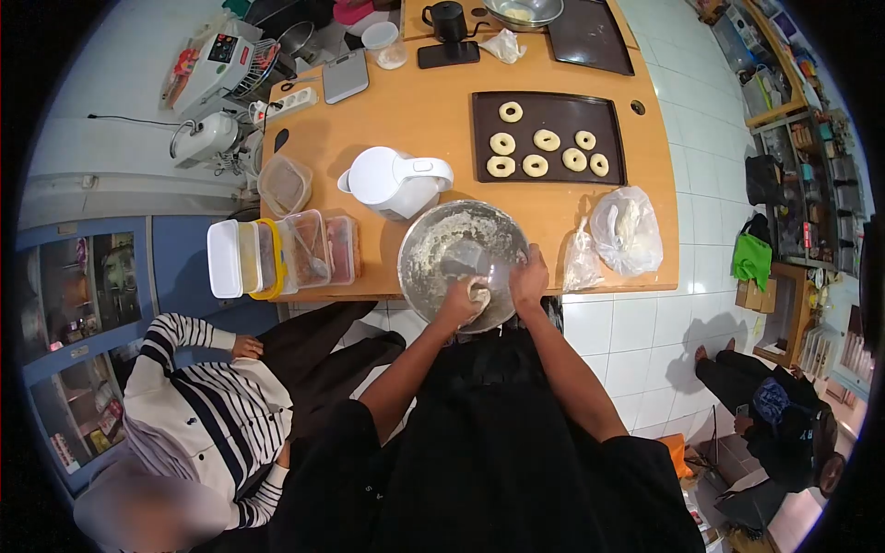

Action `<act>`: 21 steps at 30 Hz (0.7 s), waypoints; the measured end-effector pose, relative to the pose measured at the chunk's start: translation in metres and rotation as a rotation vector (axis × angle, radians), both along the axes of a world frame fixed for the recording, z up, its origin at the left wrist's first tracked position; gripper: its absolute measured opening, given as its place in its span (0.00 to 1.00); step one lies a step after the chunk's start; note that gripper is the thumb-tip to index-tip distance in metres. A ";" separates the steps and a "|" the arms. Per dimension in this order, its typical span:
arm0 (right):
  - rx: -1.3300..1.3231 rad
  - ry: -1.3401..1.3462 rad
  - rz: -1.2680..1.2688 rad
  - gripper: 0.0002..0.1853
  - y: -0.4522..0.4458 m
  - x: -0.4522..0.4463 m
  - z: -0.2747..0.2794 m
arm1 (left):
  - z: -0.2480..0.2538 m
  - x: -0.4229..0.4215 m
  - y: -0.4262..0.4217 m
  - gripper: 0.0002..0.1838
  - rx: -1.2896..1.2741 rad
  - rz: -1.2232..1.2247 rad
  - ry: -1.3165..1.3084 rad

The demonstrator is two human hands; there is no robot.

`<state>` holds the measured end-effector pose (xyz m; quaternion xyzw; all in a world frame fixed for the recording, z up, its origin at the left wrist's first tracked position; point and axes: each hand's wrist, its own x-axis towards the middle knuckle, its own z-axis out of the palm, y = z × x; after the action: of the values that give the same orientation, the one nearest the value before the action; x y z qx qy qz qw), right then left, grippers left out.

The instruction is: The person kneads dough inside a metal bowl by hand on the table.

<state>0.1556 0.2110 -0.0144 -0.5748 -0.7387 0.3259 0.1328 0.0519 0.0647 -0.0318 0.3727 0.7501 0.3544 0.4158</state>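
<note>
A metal bowl with floury residue on its inner wall sits at the table's front edge. Inside its lower part, my left hand is closed round a pale lump of dough. My right hand grips the bowl's right rim. Just behind the bowl stands a white kettle. To the right of the bowl lie a small bag of white powder and a larger clear plastic bag with pale contents.
Ring-shaped dough pieces rest on a dark tray. Plastic containers line the table's left front. Behind are a scale, a power strip and a black kettle. One person sits at left; another is at far right.
</note>
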 end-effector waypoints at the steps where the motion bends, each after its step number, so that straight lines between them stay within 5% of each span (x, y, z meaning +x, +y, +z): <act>1: 0.022 0.022 0.007 0.15 -0.002 0.001 -0.002 | -0.002 -0.004 -0.002 0.20 0.005 0.031 0.102; 3: 0.072 0.062 0.016 0.16 -0.003 0.002 -0.005 | 0.032 -0.013 0.006 0.19 -0.167 -0.008 0.363; 6: 0.053 0.052 0.026 0.16 -0.004 -0.002 0.001 | 0.049 -0.031 0.018 0.24 -0.412 -0.208 0.407; 9: 0.060 0.045 0.033 0.17 -0.003 -0.005 0.004 | -0.023 -0.029 -0.006 0.30 0.073 -0.347 0.270; 12: 0.078 0.026 0.035 0.17 -0.004 -0.005 0.004 | 0.039 -0.009 -0.005 0.34 -0.112 -0.479 0.330; 21: 0.097 -0.004 0.048 0.13 -0.003 -0.006 0.006 | 0.020 -0.021 -0.017 0.29 0.079 -0.024 0.223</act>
<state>0.1492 0.2081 -0.0088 -0.5506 -0.7674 0.2917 0.1512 0.0309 0.0482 -0.0114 0.4349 0.7727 0.3351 0.3188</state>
